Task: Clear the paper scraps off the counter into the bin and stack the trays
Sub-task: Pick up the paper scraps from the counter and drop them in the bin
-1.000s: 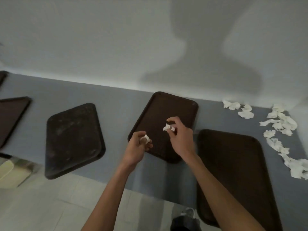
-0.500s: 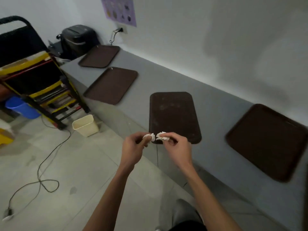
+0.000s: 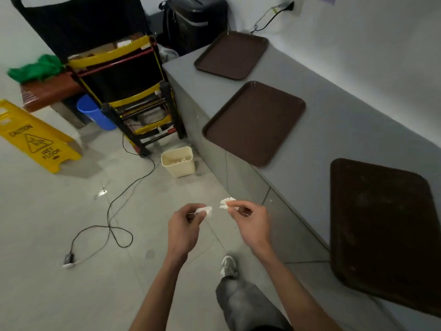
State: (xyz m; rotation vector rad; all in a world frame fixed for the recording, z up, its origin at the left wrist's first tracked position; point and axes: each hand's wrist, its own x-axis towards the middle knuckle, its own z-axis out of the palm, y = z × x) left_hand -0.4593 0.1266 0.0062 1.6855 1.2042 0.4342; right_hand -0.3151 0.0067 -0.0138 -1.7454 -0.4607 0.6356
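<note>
My left hand [image 3: 185,226] pinches a small white paper scrap [image 3: 206,210], and my right hand [image 3: 253,222] pinches another white scrap [image 3: 226,202]. Both hands hover over the floor, away from the counter. A cream bin [image 3: 177,161] stands on the floor against the counter's side, ahead of my hands, with paper inside. Three brown trays lie on the grey counter [image 3: 334,130]: a far tray [image 3: 231,54], a middle tray [image 3: 255,123] and a near dark tray [image 3: 384,230].
A black and yellow cart [image 3: 128,91] stands beyond the bin. A yellow wet-floor sign [image 3: 35,139] lies on the left, and a black cable [image 3: 112,216] loops across the floor. A blue bucket [image 3: 94,112] and a black shredder [image 3: 195,20] stand further back.
The view has swung left from the counter toward the floor and bin. Both hands left the tray holding scraps and now hang over the floor, slightly apart.
</note>
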